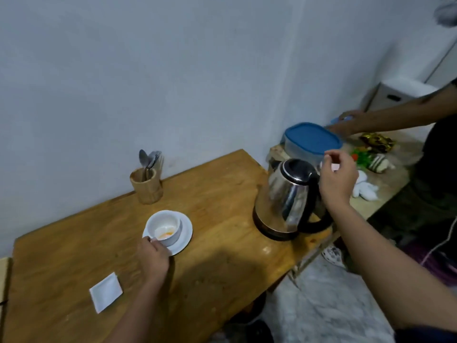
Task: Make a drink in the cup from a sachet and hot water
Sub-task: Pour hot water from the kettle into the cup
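Observation:
A white cup (165, 227) holding orange powder stands on a white saucer (185, 234) on the wooden table (222, 194). My left hand (154, 258) grips the cup at its near side, where the handle is hidden under my fingers. A steel kettle (286, 199) with a black lid and handle sits on its base at the table's right end. My right hand (337, 178) hovers just above and beside the kettle's handle, fingers curled and apart, holding nothing. A white sachet (105, 292) lies flat near the table's front left.
A wooden holder (146, 185) with spoons stands by the wall. Behind the kettle sits a clear box with a blue lid (312, 138). Another person's arm (385, 117) reaches over a second table with snack packets (377, 142) and a white cloth (366, 186).

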{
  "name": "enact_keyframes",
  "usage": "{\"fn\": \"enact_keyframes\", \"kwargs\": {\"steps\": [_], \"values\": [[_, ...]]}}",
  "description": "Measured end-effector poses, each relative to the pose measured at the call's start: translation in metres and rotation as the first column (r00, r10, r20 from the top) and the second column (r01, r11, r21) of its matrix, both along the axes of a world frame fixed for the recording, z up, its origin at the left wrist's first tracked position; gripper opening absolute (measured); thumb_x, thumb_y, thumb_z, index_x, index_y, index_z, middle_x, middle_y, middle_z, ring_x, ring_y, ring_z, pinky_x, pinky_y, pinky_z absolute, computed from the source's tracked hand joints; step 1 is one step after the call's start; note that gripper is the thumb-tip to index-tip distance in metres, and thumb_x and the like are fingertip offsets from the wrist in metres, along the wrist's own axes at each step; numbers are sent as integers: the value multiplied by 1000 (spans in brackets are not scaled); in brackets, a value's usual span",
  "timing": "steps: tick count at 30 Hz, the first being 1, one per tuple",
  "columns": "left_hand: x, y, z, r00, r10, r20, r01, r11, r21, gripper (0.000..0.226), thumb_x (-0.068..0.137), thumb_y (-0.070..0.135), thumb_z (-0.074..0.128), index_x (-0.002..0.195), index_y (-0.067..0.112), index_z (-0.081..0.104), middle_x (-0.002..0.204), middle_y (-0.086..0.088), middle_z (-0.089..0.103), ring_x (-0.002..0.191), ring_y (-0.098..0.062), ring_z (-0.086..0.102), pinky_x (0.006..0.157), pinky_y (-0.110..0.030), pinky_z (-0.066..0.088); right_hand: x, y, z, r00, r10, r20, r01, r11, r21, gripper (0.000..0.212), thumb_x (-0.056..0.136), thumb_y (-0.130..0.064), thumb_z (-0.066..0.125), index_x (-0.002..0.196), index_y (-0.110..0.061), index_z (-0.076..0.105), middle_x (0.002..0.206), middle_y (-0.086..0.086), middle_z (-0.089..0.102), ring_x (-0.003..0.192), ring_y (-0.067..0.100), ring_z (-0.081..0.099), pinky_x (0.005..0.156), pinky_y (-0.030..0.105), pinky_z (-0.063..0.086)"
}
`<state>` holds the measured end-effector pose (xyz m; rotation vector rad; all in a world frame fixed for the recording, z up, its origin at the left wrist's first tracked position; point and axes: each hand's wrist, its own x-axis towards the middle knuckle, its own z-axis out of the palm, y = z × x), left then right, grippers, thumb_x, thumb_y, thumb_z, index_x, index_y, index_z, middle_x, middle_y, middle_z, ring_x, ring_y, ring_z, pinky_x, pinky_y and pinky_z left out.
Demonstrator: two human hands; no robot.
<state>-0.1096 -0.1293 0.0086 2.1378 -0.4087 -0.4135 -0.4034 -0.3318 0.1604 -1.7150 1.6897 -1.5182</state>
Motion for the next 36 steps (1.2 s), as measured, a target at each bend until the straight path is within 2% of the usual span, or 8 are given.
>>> {"fn": "enact_keyframes", "kwargs": {"steps": [4, 9, 12, 16, 21, 26, 32, 36], "values": [[-2, -5, -7, 1000, 10, 12, -9, 999, -36, 29, 98, 12, 34, 107, -8, 53, 112, -27, 57, 102, -42, 54, 82, -46, 42, -37, 10, -28, 988, -92, 125, 71, 984, 162, 19, 94, -20, 48, 91, -6, 61, 93, 10, 60, 88, 19, 51, 74, 27, 34], [-7, 5, -18, 998, -40, 42, 44, 993, -111, 29, 98, 15, 33, 97, -4, 56, 96, -21, 60, 93, -41, 57, 73, -40, 42, -35, 27, -60, 922, -173, 346, 43, 934, 354, 43, 97, -37, 41, 59, -17, 47, 62, -1, 45, 66, 15, 44, 67, 31, 34], [-10, 8, -16, 999, -36, 29, 38, 996, -75, 33, 98, 19, 33, 111, -4, 54, 114, -25, 56, 105, -41, 52, 86, -46, 42, -32, 22, -61, 858, -279, 432, 66, 892, 446, 45, 95, -44, 39, 62, -18, 53, 70, 2, 56, 71, 19, 52, 76, 32, 40], [-6, 10, -11, 1000, -27, 9, 27, 998, -53, 32, 98, 16, 34, 118, -1, 53, 122, -24, 56, 110, -39, 52, 89, -44, 41, -29, 14, -57, 843, -366, 395, 129, 850, 511, 40, 91, -36, 42, 59, -16, 55, 72, 9, 59, 76, 26, 54, 81, 37, 44], [11, 16, -7, 992, -129, 0, 129, 992, 2, 25, 96, 6, 36, 110, 8, 57, 112, -18, 61, 94, -25, 51, 81, -40, 42, -21, 13, -49, 809, -428, 403, 168, 825, 539, 32, 86, -29, 42, 69, -6, 57, 72, 12, 55, 71, 27, 50, 67, 35, 40], [1, 18, -1, 991, -129, 42, 126, 991, 51, 33, 98, 12, 34, 124, 5, 53, 126, -20, 57, 113, -35, 53, 94, -46, 43, -13, 13, -39, 806, -477, 349, 231, 798, 557, 41, 89, -29, 41, 53, -9, 46, 59, 7, 49, 64, 26, 45, 62, 32, 34], [-10, 18, -4, 986, -169, 16, 169, 986, -8, 35, 97, 22, 40, 128, 8, 49, 130, -17, 54, 116, -31, 51, 95, -44, 42, 0, 3, -16, 864, -443, 241, 261, 802, 538, 42, 90, -32, 41, 100, 2, 64, 100, 19, 62, 85, 31, 52, 75, 36, 39], [-2, 16, -4, 989, -145, -15, 145, 989, 21, 33, 97, 18, 41, 126, 7, 50, 129, -18, 56, 116, -33, 53, 96, -45, 44, 13, -6, 5, 918, -343, 198, 226, 864, 449, 38, 89, -30, 45, 95, 2, 63, 107, 26, 64, 96, 39, 58, 82, 42, 45]]}}
